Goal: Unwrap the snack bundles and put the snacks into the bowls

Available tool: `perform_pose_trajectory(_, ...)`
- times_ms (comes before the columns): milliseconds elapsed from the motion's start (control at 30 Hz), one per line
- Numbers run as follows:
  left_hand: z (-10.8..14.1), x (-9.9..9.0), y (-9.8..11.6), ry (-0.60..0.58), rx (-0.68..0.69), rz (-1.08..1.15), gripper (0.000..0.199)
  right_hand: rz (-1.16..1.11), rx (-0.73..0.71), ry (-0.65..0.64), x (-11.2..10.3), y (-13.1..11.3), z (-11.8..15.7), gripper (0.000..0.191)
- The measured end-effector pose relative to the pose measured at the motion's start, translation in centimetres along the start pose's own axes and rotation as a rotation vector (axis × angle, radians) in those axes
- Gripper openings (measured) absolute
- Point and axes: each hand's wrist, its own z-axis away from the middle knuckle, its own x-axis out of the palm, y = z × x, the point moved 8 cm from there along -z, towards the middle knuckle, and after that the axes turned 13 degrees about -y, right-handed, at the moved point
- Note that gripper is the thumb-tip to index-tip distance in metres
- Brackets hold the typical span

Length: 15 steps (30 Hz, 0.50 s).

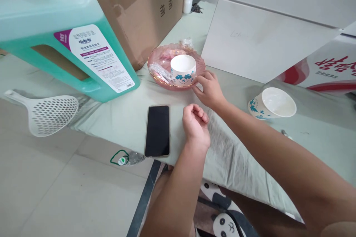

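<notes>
A pink ribbed glass bowl [158, 59] with a wavy gold rim stands on the cloth-covered table. Inside it are a white paper cup [183, 65] with blue leaf prints and some crinkled clear plastic wrapping [160, 72]. My right hand [209, 88] pinches the bowl's near right rim, close to the paper cup. Nearer to me, my left hand [196, 124] hovers with its fingers curled in loosely, nothing visible in them. A dark-screened phone [157, 130] lies just left of that hand. Another paper cup [272, 103] of the same print sits tilted in view to the right.
A large jug of green liquid [111, 52] stands at the left before a cardboard box [164, 18]. A white slotted skimmer [52, 113] juts past the table edge. White boxes [244, 37] fill the back right. A clear bottle with a green loop [122, 158] shows below the edge.
</notes>
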Motion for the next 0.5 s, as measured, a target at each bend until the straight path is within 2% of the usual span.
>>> perform_pose_trajectory(200,0.1,0.2,-0.2,0.002,0.016,-0.003,0.029,-0.029,-0.023,-0.059,0.2,-1.8,1.6,0.022)
perform_pose_trajectory(333,0.2,-0.1,0.1,0.055,0.030,0.020,0.031,-0.038,-0.089,-0.091,-1.2,-2.8,2.2,0.027)
perform_pose_trajectory(433,0.3,-0.1,0.2,0.055,0.037,0.034,0.031,-0.035,-0.073,-0.061,-3.2,-2.6,0.7,0.032)
perform_pose_trajectory(500,0.3,-0.2,0.0,0.055,0.031,0.046,0.032,-0.016,-0.039,-0.050,-4.4,-2.2,-1.8,0.033)
